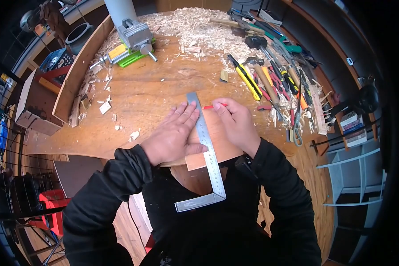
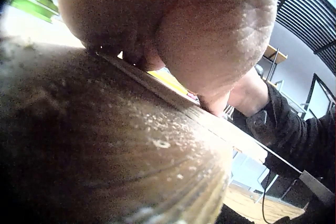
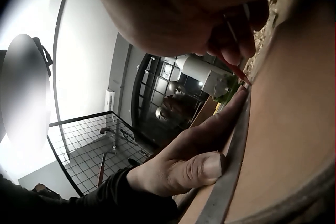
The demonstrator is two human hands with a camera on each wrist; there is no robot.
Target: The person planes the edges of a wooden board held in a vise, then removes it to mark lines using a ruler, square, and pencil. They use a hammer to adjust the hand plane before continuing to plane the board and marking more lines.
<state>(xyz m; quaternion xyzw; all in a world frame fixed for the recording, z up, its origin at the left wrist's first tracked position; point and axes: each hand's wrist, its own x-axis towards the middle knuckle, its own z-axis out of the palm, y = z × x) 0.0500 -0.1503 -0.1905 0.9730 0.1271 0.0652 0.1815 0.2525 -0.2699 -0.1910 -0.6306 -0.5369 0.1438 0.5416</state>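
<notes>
My left hand (image 1: 175,133) lies flat, fingers stretched forward, pressing a steel try square (image 1: 213,173) onto a thin wooden board (image 1: 226,148). The square's blade crosses the board lengthwise, and its stock hangs past the near edge, toward my body. On the blade's right side, my right hand (image 1: 240,126) pinches a slim red pencil (image 1: 215,106). In the right wrist view the pencil's tip (image 3: 247,81) meets the blade's edge near the left fingertips. The left thumb (image 3: 205,167) rests on the blade. Part of the board is hidden beneath both hands.
A small vise (image 1: 137,37) with a green base stands at the back left of the workbench (image 1: 164,75). Wood shavings (image 1: 186,24) cover the far side. At the right lie a yellow utility knife (image 1: 248,80), scissors (image 1: 298,133) and several hand tools. A curved wooden board (image 1: 82,71) edges the left.
</notes>
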